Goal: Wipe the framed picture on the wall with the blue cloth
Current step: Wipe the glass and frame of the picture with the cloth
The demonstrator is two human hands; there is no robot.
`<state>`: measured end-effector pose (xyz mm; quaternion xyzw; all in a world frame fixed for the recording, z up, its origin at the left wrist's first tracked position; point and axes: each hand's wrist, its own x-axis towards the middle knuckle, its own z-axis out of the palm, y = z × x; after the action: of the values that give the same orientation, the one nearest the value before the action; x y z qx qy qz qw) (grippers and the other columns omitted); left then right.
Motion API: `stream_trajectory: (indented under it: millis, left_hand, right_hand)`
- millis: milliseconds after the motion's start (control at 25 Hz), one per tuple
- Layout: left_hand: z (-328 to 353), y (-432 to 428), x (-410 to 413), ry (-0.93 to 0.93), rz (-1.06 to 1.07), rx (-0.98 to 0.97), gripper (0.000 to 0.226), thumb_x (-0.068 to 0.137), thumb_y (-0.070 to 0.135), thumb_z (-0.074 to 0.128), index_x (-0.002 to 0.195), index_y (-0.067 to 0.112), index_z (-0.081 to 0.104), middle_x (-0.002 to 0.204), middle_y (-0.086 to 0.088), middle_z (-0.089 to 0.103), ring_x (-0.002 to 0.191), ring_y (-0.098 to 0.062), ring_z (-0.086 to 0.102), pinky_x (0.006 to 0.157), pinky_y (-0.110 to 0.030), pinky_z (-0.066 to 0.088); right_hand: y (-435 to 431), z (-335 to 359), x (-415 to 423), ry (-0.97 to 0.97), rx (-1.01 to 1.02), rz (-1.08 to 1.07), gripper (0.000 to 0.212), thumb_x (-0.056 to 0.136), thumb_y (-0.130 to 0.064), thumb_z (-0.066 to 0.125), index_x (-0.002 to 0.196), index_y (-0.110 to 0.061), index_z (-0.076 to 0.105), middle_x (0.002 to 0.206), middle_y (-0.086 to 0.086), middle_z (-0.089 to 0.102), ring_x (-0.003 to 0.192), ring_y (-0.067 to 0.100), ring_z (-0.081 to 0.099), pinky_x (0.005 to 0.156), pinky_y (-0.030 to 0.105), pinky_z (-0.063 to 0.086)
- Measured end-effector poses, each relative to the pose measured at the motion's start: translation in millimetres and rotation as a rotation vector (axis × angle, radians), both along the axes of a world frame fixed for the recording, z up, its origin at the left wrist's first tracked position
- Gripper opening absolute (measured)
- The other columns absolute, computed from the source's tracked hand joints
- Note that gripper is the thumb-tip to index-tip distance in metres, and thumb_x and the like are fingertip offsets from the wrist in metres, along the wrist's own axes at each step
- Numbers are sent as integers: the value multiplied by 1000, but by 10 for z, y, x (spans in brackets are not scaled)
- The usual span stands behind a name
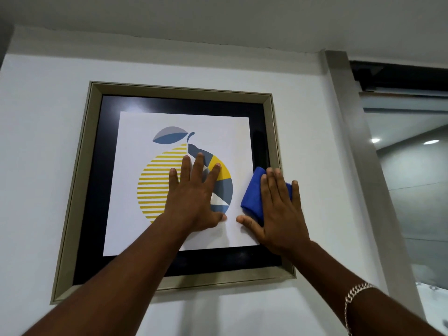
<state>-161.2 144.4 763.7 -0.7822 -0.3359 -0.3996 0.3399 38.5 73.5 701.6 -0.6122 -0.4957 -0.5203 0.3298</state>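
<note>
The left hand [194, 195] lies open and flat on the framed picture [101, 166], while the right hand [278, 209], fingers spread, presses the blue cloth [253, 195] against its right side.

A white wall [43, 141] meets a grey ceiling [218, 18]. At the right, a grey pillar [349, 122] stands beside a glass panel [417, 180] reflecting two ceiling lights [375, 140].

Both arms raised — left hand [194, 197] and right hand [278, 212] flat, fingers spread.
</note>
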Motion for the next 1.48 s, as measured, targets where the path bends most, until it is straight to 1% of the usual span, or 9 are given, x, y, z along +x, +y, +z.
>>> stream_trajectory:
  millis: [80,200,360,440,640,840,1080,1240,1480]
  left_hand:
    - [-6,-16,2,4,4,-4,115,66,76,58,146,34,-12,158,-7,-26,144,-38,-23,116,-60,-3]
    - [-4,-11,-8,9,-2,-2,114,67,75,58,146,33,-13,157,-8,-27,143,-39,-23,115,-60,-3]
    - [-16,-5,-9,4,-19,16,114,67,74,60,147,33,-11,158,-8,-25,144,-40,-21,115,-61,-2]
    - [-43,-16,-16,-4,-23,20,114,67,72,62,147,32,-8,158,-9,-22,144,-40,-19,116,-61,0]
    - [-62,-34,-9,-37,-50,22,112,66,67,67,148,29,0,160,-11,-15,145,-40,-14,116,-63,3]
    - [-104,-65,-12,-46,-79,7,108,66,63,70,148,27,9,161,-13,-8,145,-42,-9,114,-66,7]
    - [-455,-137,-126,-12,-67,107,84,69,49,71,139,23,32,156,-14,16,143,-39,11,108,-65,24]
    - [-691,-60,-393,-23,-36,59,81,72,44,70,142,28,31,159,-14,13,145,-39,8,109,-67,21]
    - [-713,-60,-525,-4,-5,25,79,74,44,70,141,33,31,159,-13,11,145,-38,8,108,-66,23]
  right_hand:
    - [1,8,5,7,-4,-3,104,80,-82,13,151,-9,-4,162,9,-6,149,23,-12,120,52,-6]
    - [9,378,-26,24,15,-17,103,79,-81,8,151,-8,-5,162,11,-6,148,23,-14,119,50,-11]
    - [10,707,-49,45,39,-31,105,77,-81,4,151,-7,-3,163,11,-4,149,23,-11,119,53,-7]
    - [9,500,-54,36,29,-17,104,79,-81,5,151,-7,-1,163,11,-2,149,23,-10,119,53,-6]
    - [-68,-424,-112,73,-29,-3,98,85,-77,12,151,-5,4,162,12,3,149,22,-8,120,52,-3]
    - [-196,-1064,-226,148,-159,-29,96,85,-77,14,151,-8,0,162,8,-1,149,20,-13,119,49,-8]
    - [-308,-1152,-328,204,-235,-83,100,81,-78,5,151,-6,0,163,9,-1,147,20,-15,119,51,-8]
    - [-300,-1212,-425,282,-252,-63,100,82,-78,10,151,-7,-1,163,10,-2,148,21,-13,119,54,-6]
    - [-160,-1380,-848,428,-132,-13,99,83,-77,16,151,-5,9,162,14,5,149,26,-5,117,57,-5]
